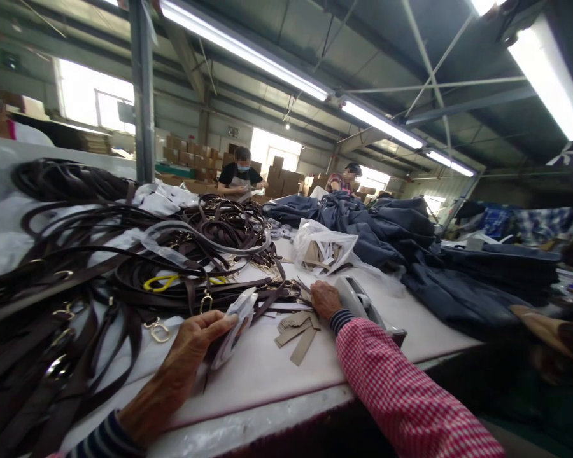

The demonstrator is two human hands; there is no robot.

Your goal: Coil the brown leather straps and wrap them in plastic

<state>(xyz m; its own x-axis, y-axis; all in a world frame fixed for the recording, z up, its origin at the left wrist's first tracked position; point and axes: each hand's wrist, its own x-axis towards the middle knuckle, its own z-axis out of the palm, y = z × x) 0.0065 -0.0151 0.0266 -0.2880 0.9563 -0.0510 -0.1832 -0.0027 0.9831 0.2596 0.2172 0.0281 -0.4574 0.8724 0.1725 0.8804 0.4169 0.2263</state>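
My left hand (198, 337) is closed on a strap bundle (233, 327) wrapped in white, cloudy material, held above the front of the table. Its fingers and thumb pinch the bundle's upper edge. My right hand (325, 299) rests on the table with its fingers curled down, just left of a grey tape dispenser (358, 300). Whatever lies under those fingertips is hidden. Close in front of that hand lie several flat grey-beige strips (298, 331). Dark brown straps (172, 267) with gold-coloured clasps (158, 331) are heaped beyond and left of my left hand.
Yellow scissor-like handles (160, 282) lie among the straps. A clear plastic bag (325, 245) of strips stands behind the dispenser. Dark blue fabric (363, 222) is piled at the back right. A masked person (241, 175) works across the table; another person's arm (544, 324) reaches in at right.
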